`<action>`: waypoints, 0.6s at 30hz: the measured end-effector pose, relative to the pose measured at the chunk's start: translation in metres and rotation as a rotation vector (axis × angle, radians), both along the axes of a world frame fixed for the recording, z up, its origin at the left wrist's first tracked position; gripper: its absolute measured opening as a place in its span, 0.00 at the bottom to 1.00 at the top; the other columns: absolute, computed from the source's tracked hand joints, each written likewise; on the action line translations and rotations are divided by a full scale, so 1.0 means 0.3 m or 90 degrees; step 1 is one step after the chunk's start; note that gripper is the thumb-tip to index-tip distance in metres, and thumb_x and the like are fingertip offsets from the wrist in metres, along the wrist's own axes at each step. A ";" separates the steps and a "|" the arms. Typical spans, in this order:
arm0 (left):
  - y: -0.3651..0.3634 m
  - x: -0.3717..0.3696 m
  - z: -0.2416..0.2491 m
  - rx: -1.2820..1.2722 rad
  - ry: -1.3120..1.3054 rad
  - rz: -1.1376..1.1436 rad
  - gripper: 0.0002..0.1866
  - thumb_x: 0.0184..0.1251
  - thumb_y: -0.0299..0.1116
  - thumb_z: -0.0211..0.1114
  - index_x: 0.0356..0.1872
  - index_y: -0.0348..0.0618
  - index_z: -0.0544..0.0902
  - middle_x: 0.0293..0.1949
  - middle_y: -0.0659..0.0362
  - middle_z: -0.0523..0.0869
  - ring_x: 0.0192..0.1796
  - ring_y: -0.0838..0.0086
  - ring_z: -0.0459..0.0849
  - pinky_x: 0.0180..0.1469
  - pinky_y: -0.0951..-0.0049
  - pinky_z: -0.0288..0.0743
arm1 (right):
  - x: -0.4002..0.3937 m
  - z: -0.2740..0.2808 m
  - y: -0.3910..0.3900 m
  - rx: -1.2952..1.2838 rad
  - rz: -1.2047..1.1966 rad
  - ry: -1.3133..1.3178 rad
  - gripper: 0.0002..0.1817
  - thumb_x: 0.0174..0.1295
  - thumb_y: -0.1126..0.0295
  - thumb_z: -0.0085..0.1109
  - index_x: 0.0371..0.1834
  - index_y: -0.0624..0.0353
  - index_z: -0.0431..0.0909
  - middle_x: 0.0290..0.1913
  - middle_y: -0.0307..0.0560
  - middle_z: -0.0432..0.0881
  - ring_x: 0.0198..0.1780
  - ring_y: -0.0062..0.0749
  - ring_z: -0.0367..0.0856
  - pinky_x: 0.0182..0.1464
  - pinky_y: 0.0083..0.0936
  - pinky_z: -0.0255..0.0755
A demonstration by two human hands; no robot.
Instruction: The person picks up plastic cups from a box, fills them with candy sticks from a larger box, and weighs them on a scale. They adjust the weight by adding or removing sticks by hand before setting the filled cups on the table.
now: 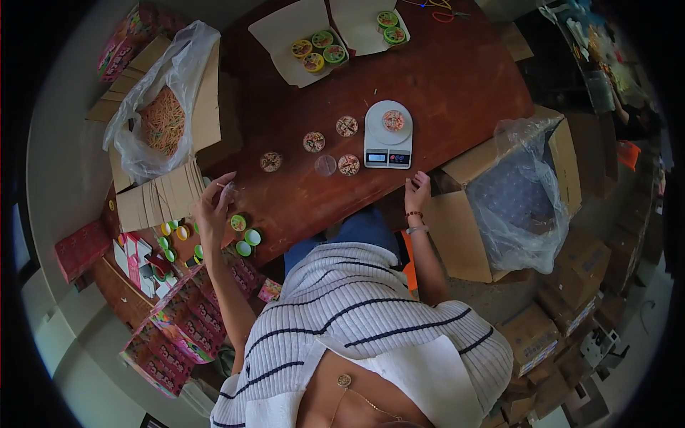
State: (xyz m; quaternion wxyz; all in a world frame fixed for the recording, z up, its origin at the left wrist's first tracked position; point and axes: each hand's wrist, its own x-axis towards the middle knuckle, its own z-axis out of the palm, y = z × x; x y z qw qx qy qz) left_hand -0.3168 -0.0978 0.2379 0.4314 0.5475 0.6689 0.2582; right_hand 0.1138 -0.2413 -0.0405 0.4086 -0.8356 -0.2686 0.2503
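Observation:
My left hand [215, 195] is over the left part of the red-brown table, its fingers curled round a small clear plastic cup [227, 192]. My right hand [417, 187] rests near the table's front edge, just below the white scale [387, 158], fingers close together; whether they hold anything is too small to tell. On the scale's round plate stands a filled clear cup [393, 120]. Left of the scale are several filled cups, among them one [347, 126] and another [349, 165], beside a clear lid or empty cup [325, 165].
At the left stands an open carton [207, 107] with thin coloured sticks in plastic. Another carton [453, 235], lined with plastic, is at the right. Green and yellow lids [243, 248] lie front left. White boxes [278, 43] holding lidded cups are at the back. Scissors [449, 14] lie behind.

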 end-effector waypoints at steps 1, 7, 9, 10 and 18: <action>-0.001 0.006 0.006 -0.002 0.000 0.001 0.14 0.78 0.26 0.62 0.60 0.44 0.86 0.32 0.68 0.82 0.32 0.88 0.75 0.30 0.85 0.69 | 0.014 -0.002 0.000 -0.002 0.001 0.000 0.24 0.61 0.79 0.70 0.60 0.64 0.75 0.55 0.54 0.82 0.53 0.40 0.85 0.52 0.33 0.84; 0.006 0.012 0.008 0.010 0.055 -0.025 0.13 0.80 0.27 0.60 0.59 0.41 0.86 0.36 0.67 0.85 0.35 0.87 0.79 0.31 0.84 0.73 | 0.080 0.021 0.129 0.023 0.043 -0.049 0.23 0.61 0.78 0.69 0.60 0.64 0.76 0.57 0.54 0.83 0.54 0.39 0.86 0.52 0.32 0.85; 0.018 0.040 -0.005 -0.043 -0.093 0.061 0.13 0.82 0.29 0.57 0.59 0.43 0.86 0.36 0.66 0.86 0.36 0.87 0.79 0.35 0.84 0.74 | 0.079 0.055 0.194 0.073 0.054 -0.058 0.22 0.61 0.80 0.68 0.59 0.63 0.76 0.56 0.53 0.83 0.54 0.39 0.86 0.53 0.32 0.84; 0.028 0.055 -0.018 -0.040 -0.092 0.066 0.13 0.82 0.29 0.57 0.59 0.43 0.86 0.36 0.66 0.86 0.36 0.87 0.79 0.35 0.84 0.74 | 0.089 0.073 0.216 0.076 0.059 -0.057 0.22 0.61 0.80 0.68 0.59 0.63 0.76 0.56 0.53 0.83 0.54 0.39 0.86 0.53 0.32 0.84; 0.390 -0.347 -0.055 0.340 0.375 0.200 0.11 0.74 0.28 0.63 0.52 0.43 0.88 0.39 0.49 0.90 0.38 0.63 0.90 0.44 0.65 0.81 | 0.045 0.132 0.431 0.082 0.214 -0.108 0.42 0.50 0.75 0.77 0.70 0.59 0.67 0.64 0.58 0.74 0.65 0.55 0.74 0.66 0.44 0.71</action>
